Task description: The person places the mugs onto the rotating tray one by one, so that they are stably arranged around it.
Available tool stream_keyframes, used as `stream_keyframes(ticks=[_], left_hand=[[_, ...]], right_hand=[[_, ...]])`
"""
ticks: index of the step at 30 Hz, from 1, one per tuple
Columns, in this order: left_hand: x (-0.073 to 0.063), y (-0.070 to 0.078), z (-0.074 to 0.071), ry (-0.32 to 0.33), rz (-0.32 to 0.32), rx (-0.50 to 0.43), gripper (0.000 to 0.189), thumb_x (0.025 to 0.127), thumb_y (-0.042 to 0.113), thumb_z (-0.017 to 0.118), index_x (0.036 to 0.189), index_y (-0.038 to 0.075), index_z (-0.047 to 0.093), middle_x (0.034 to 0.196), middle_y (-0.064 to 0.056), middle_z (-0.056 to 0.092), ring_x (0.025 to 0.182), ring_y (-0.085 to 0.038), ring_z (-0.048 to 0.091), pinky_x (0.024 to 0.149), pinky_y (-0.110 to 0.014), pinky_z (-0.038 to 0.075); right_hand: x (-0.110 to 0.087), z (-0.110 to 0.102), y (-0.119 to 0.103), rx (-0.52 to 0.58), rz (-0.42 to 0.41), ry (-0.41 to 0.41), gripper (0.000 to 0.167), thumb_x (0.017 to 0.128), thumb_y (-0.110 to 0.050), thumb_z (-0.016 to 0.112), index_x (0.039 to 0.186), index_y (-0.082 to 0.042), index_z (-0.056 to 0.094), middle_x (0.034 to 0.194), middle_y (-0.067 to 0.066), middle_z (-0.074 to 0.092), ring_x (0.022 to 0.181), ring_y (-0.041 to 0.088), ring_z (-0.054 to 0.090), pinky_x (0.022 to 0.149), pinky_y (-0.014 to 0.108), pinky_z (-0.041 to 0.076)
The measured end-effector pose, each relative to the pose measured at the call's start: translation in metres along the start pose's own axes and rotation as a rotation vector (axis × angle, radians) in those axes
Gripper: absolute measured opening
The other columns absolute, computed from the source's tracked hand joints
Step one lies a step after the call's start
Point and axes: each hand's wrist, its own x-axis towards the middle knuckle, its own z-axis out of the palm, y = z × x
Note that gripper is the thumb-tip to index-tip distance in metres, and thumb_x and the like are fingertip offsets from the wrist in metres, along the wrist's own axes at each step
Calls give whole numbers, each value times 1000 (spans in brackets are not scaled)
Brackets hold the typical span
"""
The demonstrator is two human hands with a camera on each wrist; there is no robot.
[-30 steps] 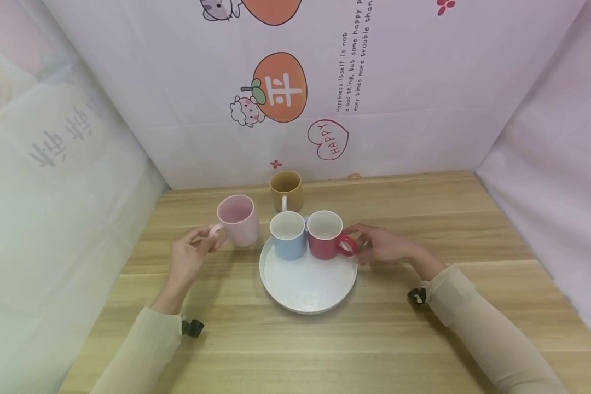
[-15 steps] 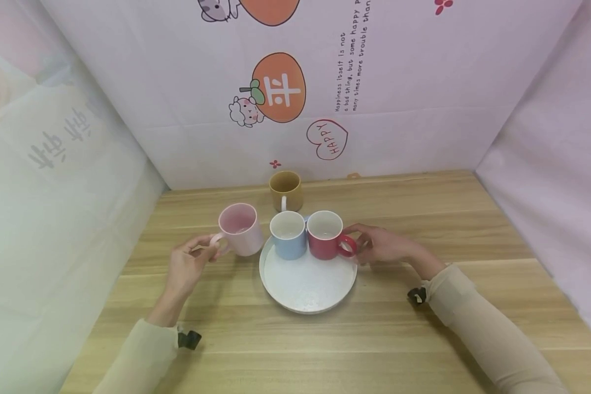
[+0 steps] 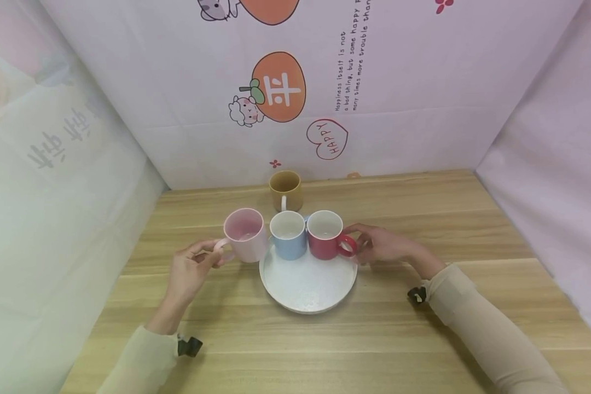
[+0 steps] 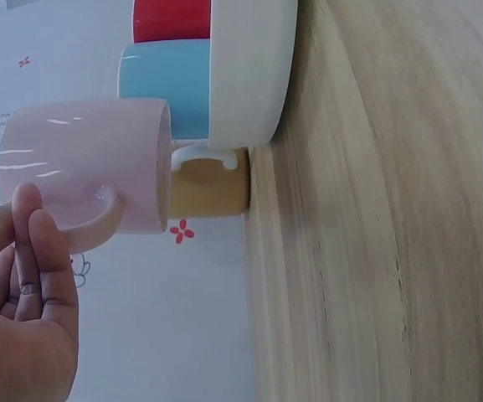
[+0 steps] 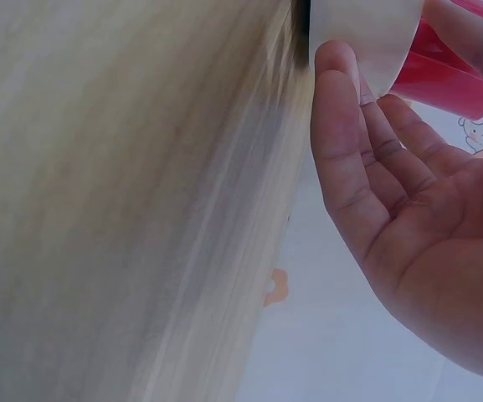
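Note:
My left hand (image 3: 189, 271) pinches the handle of a pink mug (image 4: 90, 159) between thumb and fingers. The mug hangs upright above the table and overlaps the left edge of a round white tray (image 3: 307, 290) in the head view. On the tray's back half, a light blue mug (image 3: 290, 243) and a red mug (image 3: 322, 243) stand side by side. The red mug's handle points right, toward my right hand (image 3: 381, 244). That hand lies at the tray's right side, its fingers (image 5: 341, 126) extended against the tray wall, close below the red mug.
A mustard-yellow mug (image 3: 293, 200) with a white handle stands on the wooden table (image 3: 399, 345), behind the tray near the back edge. White printed cloth (image 3: 409, 109) hangs along the back and both sides.
My left hand has brought the pink mug toward me and to the right, closer to the blue mug and over the tray's left edge. My right hand has stayed put.

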Motion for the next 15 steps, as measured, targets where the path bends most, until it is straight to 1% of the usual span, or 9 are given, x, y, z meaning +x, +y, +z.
stream_keyframes(ticks=[1, 3, 7, 9, 15], left_hand=[[-1, 1, 1, -3, 9, -9, 20, 91, 5, 71, 110, -2, 71, 92, 6, 70, 72, -7, 71, 71, -26, 62], [-3, 3, 2, -8, 20, -26, 20, 90, 4, 72, 109, -3, 71, 91, 9, 69, 71, -7, 71, 70, -27, 63], [-7, 5, 4, -20, 22, -50, 21, 90, 3, 72, 108, -6, 70, 93, 6, 69, 71, -7, 71, 70, -28, 63], [-9, 5, 5, -36, 22, -51, 21, 90, 2, 71, 109, -7, 69, 94, 5, 69, 71, -8, 71, 71, -27, 63], [-16, 4, 9, -91, 74, -63, 21, 90, -1, 70, 109, -9, 69, 93, 4, 68, 71, -12, 72, 71, -28, 63]], right_hand=[[0, 0, 0, 1, 0, 0, 73, 83, -20, 80, 147, -22, 44, 113, 15, 67, 102, 27, 65, 75, 33, 59], [0, 0, -1, 11, 1, -2, 73, 83, -19, 80, 147, -21, 44, 113, 15, 67, 101, 27, 65, 75, 34, 59], [1, 0, 0, 19, -4, -1, 72, 83, -18, 80, 146, -20, 44, 112, 16, 67, 100, 28, 66, 73, 36, 60], [1, 0, 1, 12, -10, 2, 72, 83, -18, 80, 146, -20, 45, 111, 16, 67, 100, 27, 66, 73, 35, 60], [1, 0, 2, 6, -9, 6, 73, 83, -18, 80, 146, -21, 45, 111, 14, 68, 102, 27, 66, 78, 33, 58]])
